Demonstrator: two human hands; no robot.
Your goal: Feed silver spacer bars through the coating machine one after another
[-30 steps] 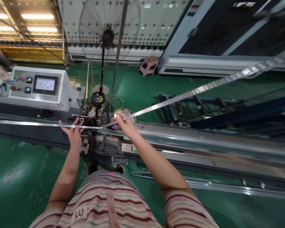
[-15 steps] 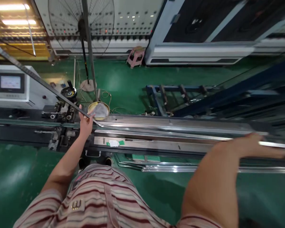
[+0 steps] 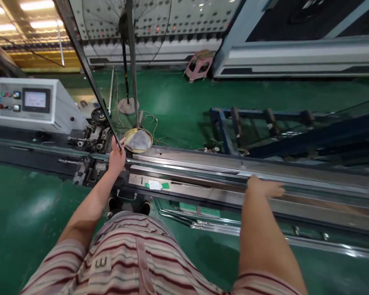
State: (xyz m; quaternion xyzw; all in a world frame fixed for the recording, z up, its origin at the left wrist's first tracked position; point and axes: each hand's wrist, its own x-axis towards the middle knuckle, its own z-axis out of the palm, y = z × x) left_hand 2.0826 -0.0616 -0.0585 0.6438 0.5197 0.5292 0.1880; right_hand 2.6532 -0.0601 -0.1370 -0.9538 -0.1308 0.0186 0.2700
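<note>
My left hand is closed around the lower end of a long thin metal strip, which rises steeply to the upper left. Just right of those fingers sits a round yellowish tin with a grey cloth-like piece in it. My right hand is over the long metal channel of the bench, fingers stretched out to the right. Its palm side is hidden, and whether it touches the rail below cannot be made out. Near the front edge lies a white and green label-like piece.
A control box with a screen and a clamp mechanism stand left. Behind the bench are a fan, a pink stool and a blue steel rack. Metal bars hang low along the front.
My right hand has moved left and inward along the channel, off the strip's bright far part. The strip in my left hand now stands steeper. The view has shifted left.
</note>
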